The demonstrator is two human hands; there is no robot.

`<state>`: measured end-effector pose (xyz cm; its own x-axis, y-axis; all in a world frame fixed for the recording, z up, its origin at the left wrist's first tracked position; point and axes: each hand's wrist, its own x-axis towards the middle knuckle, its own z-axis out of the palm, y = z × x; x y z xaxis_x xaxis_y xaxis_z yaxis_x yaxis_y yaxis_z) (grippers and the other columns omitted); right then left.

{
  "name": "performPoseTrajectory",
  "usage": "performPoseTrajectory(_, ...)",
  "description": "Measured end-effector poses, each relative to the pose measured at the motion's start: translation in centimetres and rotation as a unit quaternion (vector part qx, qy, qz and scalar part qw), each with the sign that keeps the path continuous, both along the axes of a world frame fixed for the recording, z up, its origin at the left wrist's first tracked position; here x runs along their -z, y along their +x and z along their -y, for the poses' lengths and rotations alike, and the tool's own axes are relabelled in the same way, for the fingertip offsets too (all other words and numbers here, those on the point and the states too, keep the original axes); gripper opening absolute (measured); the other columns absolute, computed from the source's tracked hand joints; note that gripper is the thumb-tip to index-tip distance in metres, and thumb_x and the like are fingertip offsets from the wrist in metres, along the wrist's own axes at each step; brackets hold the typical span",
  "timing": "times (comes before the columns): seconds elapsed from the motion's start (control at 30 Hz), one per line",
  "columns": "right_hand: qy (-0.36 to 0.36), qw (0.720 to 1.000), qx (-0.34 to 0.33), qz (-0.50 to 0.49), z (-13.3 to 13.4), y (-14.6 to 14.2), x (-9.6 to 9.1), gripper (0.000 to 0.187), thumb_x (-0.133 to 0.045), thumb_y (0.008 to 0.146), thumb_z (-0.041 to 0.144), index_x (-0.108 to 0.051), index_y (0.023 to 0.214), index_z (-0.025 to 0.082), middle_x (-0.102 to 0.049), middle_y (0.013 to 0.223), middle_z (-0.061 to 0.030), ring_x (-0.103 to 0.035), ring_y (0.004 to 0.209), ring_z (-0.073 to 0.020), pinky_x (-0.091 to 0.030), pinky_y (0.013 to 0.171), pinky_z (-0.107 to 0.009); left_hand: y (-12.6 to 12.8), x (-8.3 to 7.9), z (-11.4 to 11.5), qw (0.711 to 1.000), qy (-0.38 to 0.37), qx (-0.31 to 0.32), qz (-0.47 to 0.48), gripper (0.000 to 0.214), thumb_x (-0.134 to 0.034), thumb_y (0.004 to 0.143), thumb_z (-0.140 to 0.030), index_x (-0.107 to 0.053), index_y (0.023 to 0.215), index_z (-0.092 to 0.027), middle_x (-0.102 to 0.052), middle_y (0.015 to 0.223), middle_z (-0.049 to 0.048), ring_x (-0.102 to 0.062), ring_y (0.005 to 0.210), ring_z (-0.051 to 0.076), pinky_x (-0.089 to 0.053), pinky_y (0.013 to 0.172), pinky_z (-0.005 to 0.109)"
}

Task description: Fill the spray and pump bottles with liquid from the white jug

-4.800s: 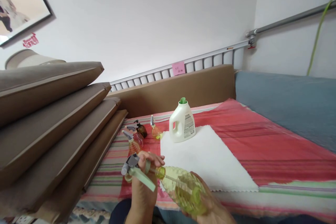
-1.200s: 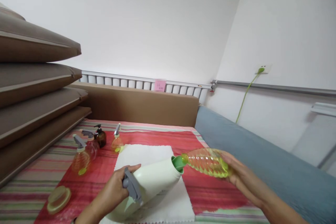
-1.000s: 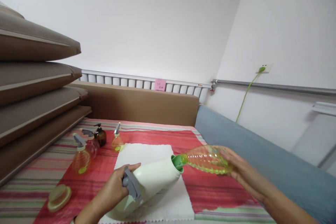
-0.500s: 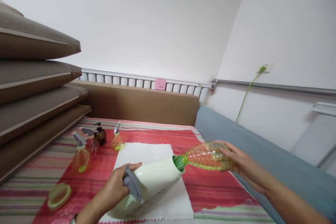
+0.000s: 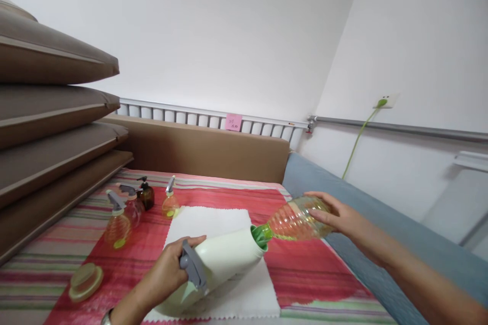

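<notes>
White jug (image 5: 229, 256) and yellow bottle (image 5: 293, 222): mouth to mouth; you seem mid-pour, though which way liquid runs is hard to tell; the next move calls for a steady, aligned tilt.
White jug: smooth, tilted over the white cloth (image 5: 213, 217), grasped by your left hand (image 5: 173, 266).
Yellow bottle: ribbed, see-through, your right hand's (image 5: 335, 214) fingers wrapping its base end.
Grey spray head (image 5: 193, 268): held in your left fingers.
Green spout (image 5: 260, 235): inside the jug's mouth, meeting the bottle's neck.
</notes>
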<state>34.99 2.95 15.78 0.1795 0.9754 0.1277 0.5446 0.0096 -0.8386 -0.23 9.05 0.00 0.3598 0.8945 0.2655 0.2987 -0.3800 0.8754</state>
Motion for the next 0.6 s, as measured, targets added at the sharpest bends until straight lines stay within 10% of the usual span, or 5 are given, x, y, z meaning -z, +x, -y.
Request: performPoseTrajectory(0.6,0.038,0.923,-0.123,0.364,1.0,-6.2,-5.3,0.062,-0.060,0.072,0.046,-0.043,0.128,0.028,-0.051,0.131,-0.0052,-0.052,0.112,-0.0275,-0.045,0.092,-0.041,-0.6,0.5,0.2,1.000,-0.011,0.000,0.011,0.065,-0.048,0.055,-0.001,-0.061,0.116,-0.019,-0.068,0.106,0.0059,-0.062,0.095,0.022,-0.045,0.084,0.029)
